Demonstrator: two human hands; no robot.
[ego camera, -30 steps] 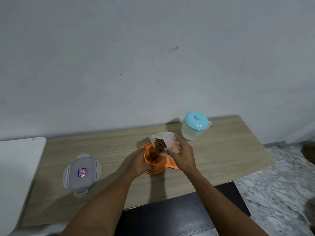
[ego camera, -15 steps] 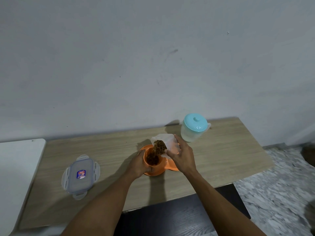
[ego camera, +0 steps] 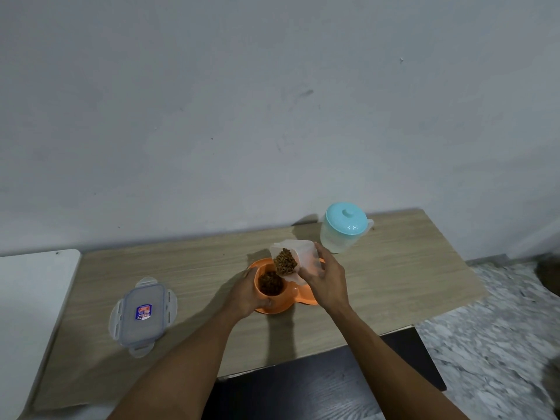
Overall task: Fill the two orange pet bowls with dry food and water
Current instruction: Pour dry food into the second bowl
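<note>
At the middle of the wooden surface (ego camera: 378, 286), the left hand (ego camera: 247, 294) is wrapped around the near side of the left orange bowl (ego camera: 270, 285), which already holds brown dry food (ego camera: 269, 281). The right hand (ego camera: 328, 281) is clamped on a clear plastic container (ego camera: 304, 257), tilted with its open mouth down over that bowl, kibble (ego camera: 285, 262) piled at its lip. The second orange bowl (ego camera: 309, 298) sits just beside, mostly hidden under the right hand. A pitcher with a light blue lid (ego camera: 345, 227) stands upright behind, near the wall. The container's lid (ego camera: 142, 315) lies flat well to the left.
</note>
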